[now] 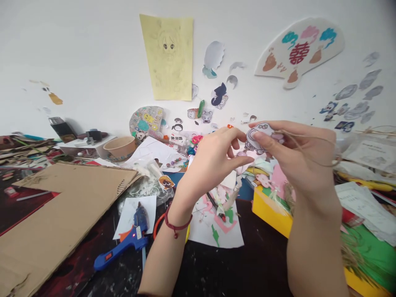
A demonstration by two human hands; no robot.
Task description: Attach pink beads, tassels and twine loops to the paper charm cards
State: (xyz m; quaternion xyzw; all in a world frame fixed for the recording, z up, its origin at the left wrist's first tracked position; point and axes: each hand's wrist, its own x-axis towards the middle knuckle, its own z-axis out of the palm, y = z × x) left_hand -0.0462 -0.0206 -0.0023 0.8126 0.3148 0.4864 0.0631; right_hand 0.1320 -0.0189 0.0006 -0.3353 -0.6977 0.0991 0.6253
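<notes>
Between the thumb and fingers of my right hand [303,152] is a small paper cutout [261,138] with a printed cartoon figure. A loop of thin twine [309,145] trails from it over that hand. Just left of the cutout, my left hand [219,154] has its thumb and fingers apart, and nothing shows between them. A dark red cord bracelet [176,226] circles the left wrist. Below the hands lies a white sheet [198,234] with pink and green paper scraps.
A blue glue gun [123,247] rests at the lower left, beside a large cardboard piece [62,210]. Further back stands a round tan bowl [120,147]. On the right are a yellow box [272,213] and green material with twine [368,255]. Paper pictures hang on the wall.
</notes>
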